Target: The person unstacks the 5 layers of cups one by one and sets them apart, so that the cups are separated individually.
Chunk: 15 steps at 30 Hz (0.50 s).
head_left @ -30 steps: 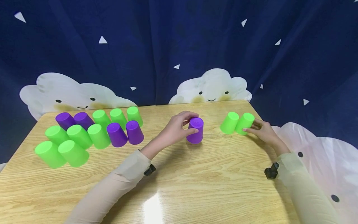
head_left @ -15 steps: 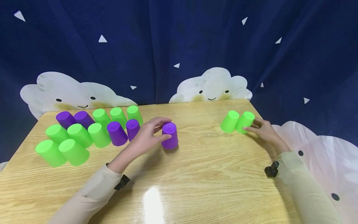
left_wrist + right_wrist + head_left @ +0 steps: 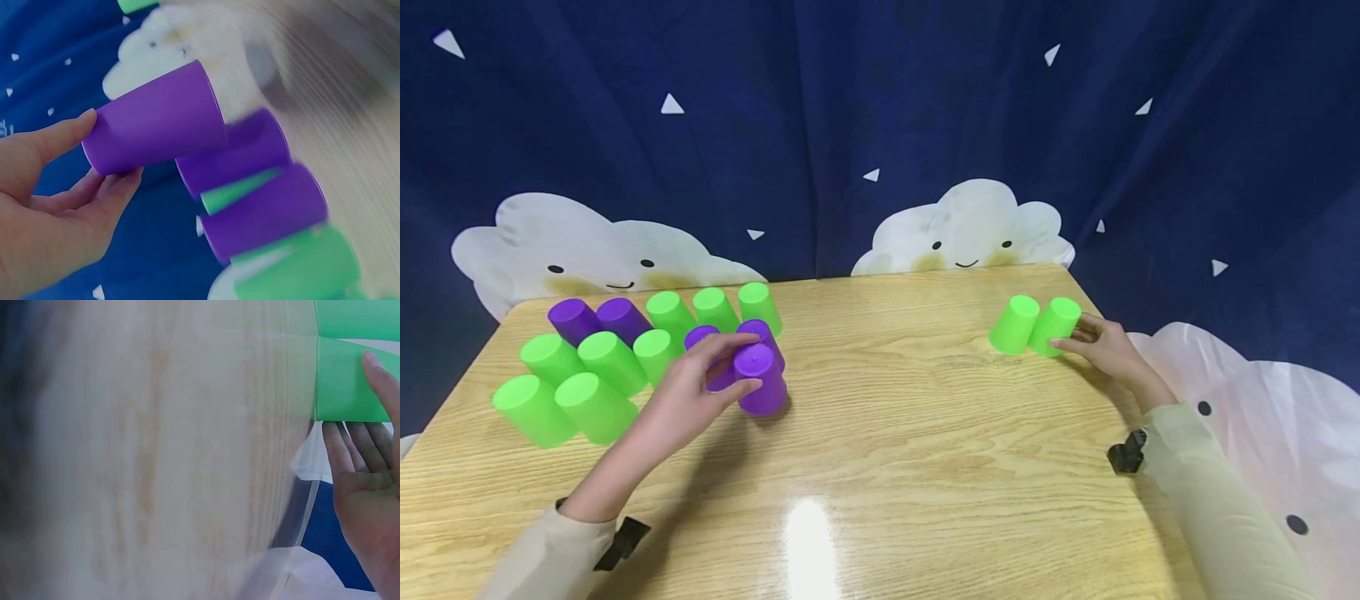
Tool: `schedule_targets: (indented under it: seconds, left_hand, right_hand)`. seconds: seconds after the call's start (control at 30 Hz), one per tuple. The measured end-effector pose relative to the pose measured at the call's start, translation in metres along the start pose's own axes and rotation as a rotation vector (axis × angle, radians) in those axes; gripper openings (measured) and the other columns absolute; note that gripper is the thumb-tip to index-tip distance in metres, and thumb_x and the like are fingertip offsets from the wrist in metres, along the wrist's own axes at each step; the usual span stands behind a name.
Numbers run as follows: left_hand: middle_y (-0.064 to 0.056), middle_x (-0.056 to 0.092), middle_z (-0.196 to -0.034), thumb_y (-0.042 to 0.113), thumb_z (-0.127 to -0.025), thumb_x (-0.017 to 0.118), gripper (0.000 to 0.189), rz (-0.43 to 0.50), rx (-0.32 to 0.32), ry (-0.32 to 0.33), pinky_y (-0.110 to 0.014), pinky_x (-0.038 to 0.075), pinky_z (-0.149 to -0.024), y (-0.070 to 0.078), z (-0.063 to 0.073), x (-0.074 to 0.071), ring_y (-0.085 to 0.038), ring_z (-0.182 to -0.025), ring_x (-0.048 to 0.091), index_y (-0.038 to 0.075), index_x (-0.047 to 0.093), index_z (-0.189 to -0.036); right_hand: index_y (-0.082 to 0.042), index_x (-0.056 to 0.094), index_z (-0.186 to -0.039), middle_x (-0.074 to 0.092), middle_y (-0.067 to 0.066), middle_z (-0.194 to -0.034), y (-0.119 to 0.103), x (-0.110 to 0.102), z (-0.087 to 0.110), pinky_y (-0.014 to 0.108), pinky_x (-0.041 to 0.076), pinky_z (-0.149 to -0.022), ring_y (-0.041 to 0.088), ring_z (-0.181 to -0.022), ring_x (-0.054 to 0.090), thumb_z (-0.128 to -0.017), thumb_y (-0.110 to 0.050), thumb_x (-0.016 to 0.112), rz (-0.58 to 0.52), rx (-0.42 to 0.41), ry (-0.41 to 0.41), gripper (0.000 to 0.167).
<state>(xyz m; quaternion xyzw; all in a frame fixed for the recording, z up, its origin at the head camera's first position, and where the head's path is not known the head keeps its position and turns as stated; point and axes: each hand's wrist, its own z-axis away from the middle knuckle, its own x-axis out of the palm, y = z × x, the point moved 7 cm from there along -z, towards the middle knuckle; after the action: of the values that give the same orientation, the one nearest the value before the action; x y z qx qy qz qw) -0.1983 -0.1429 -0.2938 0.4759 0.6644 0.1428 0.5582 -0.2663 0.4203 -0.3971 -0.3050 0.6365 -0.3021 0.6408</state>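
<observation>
In the head view my left hand (image 3: 688,387) pinches an upside-down purple cup (image 3: 765,392) near its closed end, thumb on one side and fingers on the other. Right behind that cup stand two more purple cups (image 3: 758,327), partly covered by the hand and cup. The left wrist view shows the held purple cup (image 3: 156,122) overlapping a row of cups. Far right, my right hand (image 3: 1107,354) grips an upside-down green cup (image 3: 1057,327), its thumb on the near side and fingertips hidden behind. Another green cup (image 3: 1015,325) stands close against its left.
Several upside-down green cups (image 3: 597,408) stand in rows on the left of the wooden table (image 3: 925,467), with two purple cups (image 3: 574,321) at the back left. A dark blue curtain (image 3: 820,125) with printed clouds hangs behind the table.
My left hand has carried the purple cup leftward, from the table's middle to just in front of the other purple cups. The right hand and its green cup have stayed in place.
</observation>
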Motion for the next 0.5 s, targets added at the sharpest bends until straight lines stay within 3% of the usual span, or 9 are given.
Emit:
schedule_targets:
  seconds: [0.27,0.5]
  left_hand:
    - [-0.023,0.058,-0.123,-0.01,-0.079,0.076,0.051,-0.1,0.004,0.092,-0.004,0.039,-0.093,-0.02,0.027,-0.044,-0.045,-0.113,0.057,-0.009,0.056,-0.126]
    - [-0.028,0.057,-0.119,-0.008,-0.078,0.078,0.052,-0.19,-0.047,0.136,0.003,0.036,-0.087,-0.044,0.04,-0.062,-0.05,-0.108,0.057,-0.01,0.055,-0.125]
  right_hand:
    - [0.005,0.036,-0.148,0.048,0.027,-0.14,0.0,0.0,-0.002,0.006,0.046,-0.084,0.042,-0.128,0.047,-0.093,-0.026,0.071,0.003,-0.014,-0.01,0.072]
    - [0.003,0.038,-0.148,0.049,0.025,-0.14,-0.003,0.001,0.0,0.007,0.047,-0.085,0.04,-0.128,0.047,-0.092,-0.029,0.072,-0.001,-0.004,-0.006,0.073]
